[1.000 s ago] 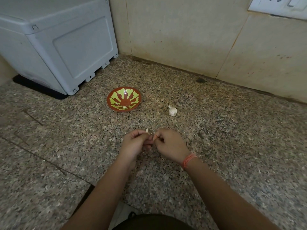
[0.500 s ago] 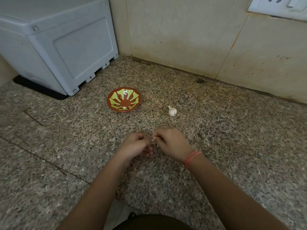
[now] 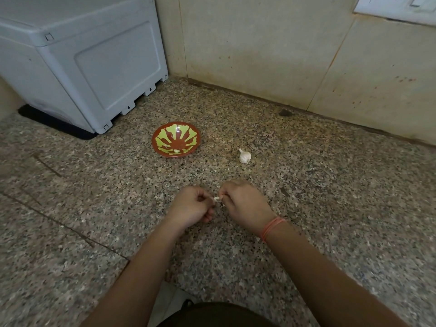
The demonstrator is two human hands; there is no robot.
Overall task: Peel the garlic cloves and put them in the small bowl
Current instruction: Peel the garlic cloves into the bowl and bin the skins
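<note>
While held close together over the near part of the speckled counter, pinching one pale garlic clove from either end: left hand with fingers curled round one end, right hand, orange thread at the wrist, nipping the other. Farther back, standing apart on the stone: small bowl, red-brown with green petals, holding a peeled clove near its front rim, and to its right a garlic bulb. Behind on the left, grey appliance beside the tiled wall.

clove half-hidden by fingers, socket cropped
</note>
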